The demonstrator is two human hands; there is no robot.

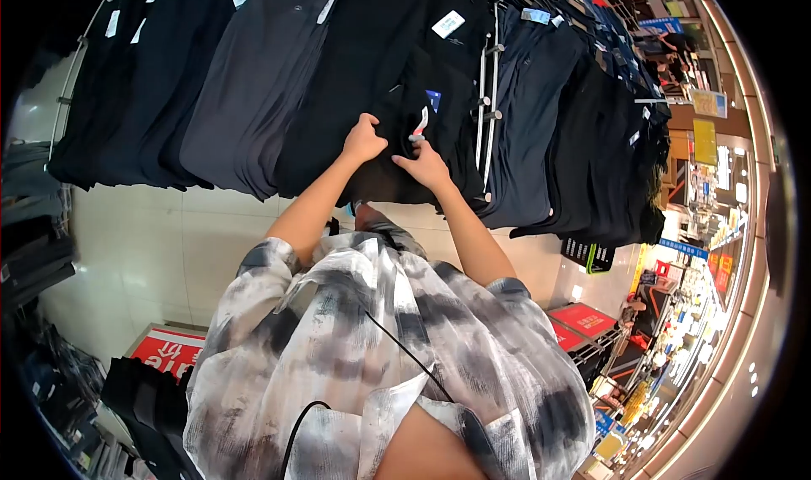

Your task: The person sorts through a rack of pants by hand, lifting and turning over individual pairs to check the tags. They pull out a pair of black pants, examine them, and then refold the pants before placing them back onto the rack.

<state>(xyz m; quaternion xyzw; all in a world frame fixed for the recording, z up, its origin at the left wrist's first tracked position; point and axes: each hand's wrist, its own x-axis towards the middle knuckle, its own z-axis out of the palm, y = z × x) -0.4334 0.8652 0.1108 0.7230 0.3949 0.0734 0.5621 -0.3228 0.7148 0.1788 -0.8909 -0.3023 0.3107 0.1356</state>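
Observation:
Several pairs of dark trousers hang side by side on a rack in front of me. My left hand (365, 142) is closed, its curled fingers gripping the cloth of a pair of black trousers (359, 74). Just right of it, my right hand (427, 166) has thumb and fingers on the same dark cloth, near the lower end of a white and red tag (421, 122). Its fingertips are partly hidden in the black fabric. Above the tag shows a small blue label (433, 100). A white price tag (447, 24) lies higher up on the black cloth.
Grey trousers (253, 83) hang to the left, navy trousers (532, 125) to the right past a metal rack post (490, 100). Behind me are a red sale sign (169, 349) and red boards (583, 318). Pale floor tiles (220, 235) show below.

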